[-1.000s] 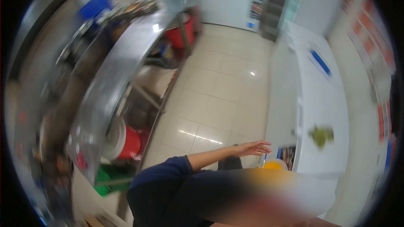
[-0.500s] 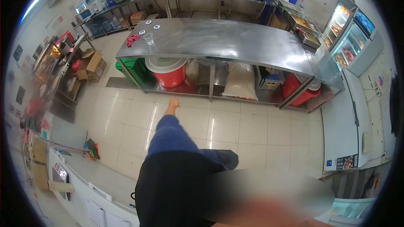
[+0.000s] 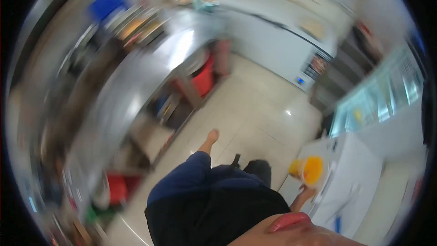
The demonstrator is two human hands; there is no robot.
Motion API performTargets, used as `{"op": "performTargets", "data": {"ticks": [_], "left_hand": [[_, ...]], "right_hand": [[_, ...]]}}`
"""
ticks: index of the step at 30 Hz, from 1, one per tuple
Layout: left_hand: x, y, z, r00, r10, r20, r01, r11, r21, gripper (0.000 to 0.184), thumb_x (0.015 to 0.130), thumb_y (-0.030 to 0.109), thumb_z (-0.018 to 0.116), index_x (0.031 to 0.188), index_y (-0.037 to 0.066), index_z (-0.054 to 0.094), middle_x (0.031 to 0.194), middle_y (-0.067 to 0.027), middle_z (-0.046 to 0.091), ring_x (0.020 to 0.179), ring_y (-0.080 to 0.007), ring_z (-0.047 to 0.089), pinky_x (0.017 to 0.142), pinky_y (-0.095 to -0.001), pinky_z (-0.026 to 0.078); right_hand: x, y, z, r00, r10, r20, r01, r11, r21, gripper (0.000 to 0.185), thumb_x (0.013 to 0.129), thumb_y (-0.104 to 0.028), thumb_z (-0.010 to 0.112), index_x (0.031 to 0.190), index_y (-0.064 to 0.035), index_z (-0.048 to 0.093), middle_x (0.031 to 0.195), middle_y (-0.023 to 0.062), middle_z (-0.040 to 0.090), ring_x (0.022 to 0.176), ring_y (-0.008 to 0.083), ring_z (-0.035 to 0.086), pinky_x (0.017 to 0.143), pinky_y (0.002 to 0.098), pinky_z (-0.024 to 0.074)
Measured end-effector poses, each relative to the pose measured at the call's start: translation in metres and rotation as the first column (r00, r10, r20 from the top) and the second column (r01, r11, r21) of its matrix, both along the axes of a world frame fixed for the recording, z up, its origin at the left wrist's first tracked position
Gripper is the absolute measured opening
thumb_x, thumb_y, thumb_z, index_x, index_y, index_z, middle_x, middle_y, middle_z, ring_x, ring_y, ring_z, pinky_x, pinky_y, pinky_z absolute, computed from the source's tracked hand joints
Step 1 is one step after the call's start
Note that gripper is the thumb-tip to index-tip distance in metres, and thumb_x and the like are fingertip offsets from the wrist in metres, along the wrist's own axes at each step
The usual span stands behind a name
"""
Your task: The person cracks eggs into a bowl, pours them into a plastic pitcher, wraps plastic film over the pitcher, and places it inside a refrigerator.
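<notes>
My left hand [image 3: 213, 135] hangs low over the tiled floor, out past a blue sleeve. Its fingers look curled, and no object shows in them. On the right side, my right hand [image 3: 306, 194] is against the lower side of a clear plastic tub [image 3: 313, 171] with bright orange-yellow contents. The fingers seem closed round it, partly hidden and slightly blurred. The tub is by the edge of a white counter [image 3: 359, 196]. A yellow patch [image 3: 296, 168] shows just left of the tub; I cannot tell whether it is separate.
A long steel table [image 3: 123, 82] runs along the left, with a red bucket [image 3: 203, 79] on its lower shelf. Ahead stands a white chest-type cabinet [image 3: 268, 38]. A lit glass display case [image 3: 373, 95] is at the right. Pale floor tiles [image 3: 255, 95] lie between them.
My view has swung to the right, blurring the left side. The steel table has shifted leftward. My right hand and the orange-yellow tub have come into view. My left hand remains low and curled.
</notes>
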State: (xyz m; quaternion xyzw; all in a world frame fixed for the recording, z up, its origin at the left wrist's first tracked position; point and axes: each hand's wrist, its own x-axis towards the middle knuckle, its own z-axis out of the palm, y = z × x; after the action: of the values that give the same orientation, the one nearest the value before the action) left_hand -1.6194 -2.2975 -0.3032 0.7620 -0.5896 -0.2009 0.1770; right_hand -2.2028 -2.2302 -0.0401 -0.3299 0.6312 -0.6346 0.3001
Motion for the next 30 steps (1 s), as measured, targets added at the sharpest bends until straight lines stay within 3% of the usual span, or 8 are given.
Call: {"op": "performTargets", "data": {"ticks": [3, 9, 13, 15, 17, 23, 25, 30], "left_hand": [[-0.131, -0.261, 0.140, 0.954, -0.130, -0.270, 0.103, 0.988, -0.111, 0.035, 0.095, 0.032, 0.051, 0.101, 0.000, 0.061, 0.098, -0.0242, 0.066, 0.094, -0.0403, 0.063, 0.081, -0.0474, 0.050], [-0.366, -0.569, 0.227, 0.595, -0.607, -0.527, 0.414, 0.793, -0.447, 0.022, 0.093, 0.021, 0.059, 0.104, 0.003, 0.064, 0.096, -0.0130, 0.068, 0.086, -0.0237, 0.064, 0.079, -0.0352, 0.050], [-0.487, -0.659, 0.266, 0.462, -0.689, -0.559, 0.656, 0.689, -0.308, 0.026, 0.092, 0.023, 0.063, 0.110, 0.004, 0.063, 0.104, -0.0067, 0.066, 0.095, -0.0155, 0.059, 0.086, -0.0302, 0.046], [-0.551, -0.704, 0.279, 0.336, -0.869, -0.364, 0.705, 0.488, -0.514, 0.027, 0.086, 0.023, 0.068, 0.107, 0.006, 0.063, 0.103, -0.0118, 0.066, 0.098, -0.0256, 0.060, 0.086, -0.0375, 0.047], [-0.610, -0.758, 0.324, 0.320, -0.896, -0.310, 0.701, 0.443, -0.559, 0.035, 0.082, 0.027, 0.072, 0.109, 0.006, 0.062, 0.107, -0.0113, 0.065, 0.104, -0.0265, 0.059, 0.090, -0.0394, 0.046], [-0.800, -0.919, 0.454, 0.095, -0.904, -0.416, 0.636, 0.377, -0.674, 0.083, 0.070, 0.037, 0.082, 0.134, 0.000, 0.044, 0.134, -0.0209, 0.048, 0.127, -0.0340, 0.043, 0.107, -0.0435, 0.034], [-0.864, -0.968, 0.483, 0.020, -0.941, -0.337, 0.705, 0.252, -0.663, 0.104, 0.070, 0.039, 0.084, 0.145, -0.006, 0.029, 0.145, -0.0217, 0.033, 0.132, -0.0314, 0.038, 0.107, -0.0406, 0.036], [-0.952, -1.012, 0.530, -0.296, -0.758, -0.581, 0.722, 0.221, -0.656, 0.088, 0.071, 0.031, 0.085, 0.135, -0.004, 0.035, 0.135, -0.0210, 0.043, 0.123, -0.0282, 0.047, 0.101, -0.0398, 0.042]], "right_hand": [[0.032, -0.065, 0.077, 0.993, -0.083, 0.087, 0.094, 0.987, -0.132, 0.011, 0.088, -0.009, 0.053, 0.090, -0.0005, 0.060, 0.063, 0.0065, 0.058, 0.042, 0.0134, 0.053, 0.032, 0.0248, 0.0357], [-0.015, -0.186, 0.093, 0.958, -0.273, 0.088, 0.264, 0.960, 0.095, 0.034, 0.096, -0.024, 0.051, 0.114, 0.0016, 0.062, 0.066, 0.0049, 0.060, 0.040, 0.0079, 0.050, 0.032, 0.0218, 0.0342], [-0.041, -0.276, 0.124, 0.935, -0.344, 0.088, 0.334, 0.936, 0.110, 0.031, 0.097, -0.023, 0.049, 0.110, 0.0007, 0.065, 0.068, 0.0055, 0.060, 0.040, 0.0093, 0.050, 0.031, 0.0227, 0.0344], [-0.056, -0.317, 0.113, 0.904, -0.410, 0.118, 0.400, 0.911, 0.104, 0.030, 0.096, -0.021, 0.049, 0.111, 0.0009, 0.065, 0.069, 0.0054, 0.060, 0.041, 0.0096, 0.051, 0.031, 0.0226, 0.0347], [-0.068, -0.361, 0.100, 0.873, -0.471, 0.129, 0.461, 0.882, 0.099, 0.029, 0.096, -0.018, 0.050, 0.111, 0.0011, 0.065, 0.070, 0.0053, 0.059, 0.042, 0.0099, 0.052, 0.031, 0.0225, 0.0349], [-0.063, -0.501, 0.095, 0.735, -0.676, -0.055, 0.678, 0.733, 0.051, 0.029, 0.095, -0.014, 0.050, 0.114, 0.0007, 0.065, 0.082, 0.0061, 0.062, 0.053, 0.0091, 0.056, 0.035, 0.0225, 0.0401], [-0.043, -0.547, 0.086, 0.626, -0.778, -0.061, 0.780, 0.623, 0.055, 0.028, 0.094, -0.015, 0.052, 0.114, -0.0001, 0.065, 0.085, 0.0066, 0.064, 0.055, 0.0087, 0.056, 0.036, 0.0227, 0.0407], [-0.006, -0.639, 0.028, 0.381, -0.919, -0.104, 0.924, 0.377, 0.057, 0.027, 0.094, -0.017, 0.054, 0.111, 0.0003, 0.065, 0.077, 0.0073, 0.063, 0.049, 0.0094, 0.055, 0.035, 0.0228, 0.0391]]}}
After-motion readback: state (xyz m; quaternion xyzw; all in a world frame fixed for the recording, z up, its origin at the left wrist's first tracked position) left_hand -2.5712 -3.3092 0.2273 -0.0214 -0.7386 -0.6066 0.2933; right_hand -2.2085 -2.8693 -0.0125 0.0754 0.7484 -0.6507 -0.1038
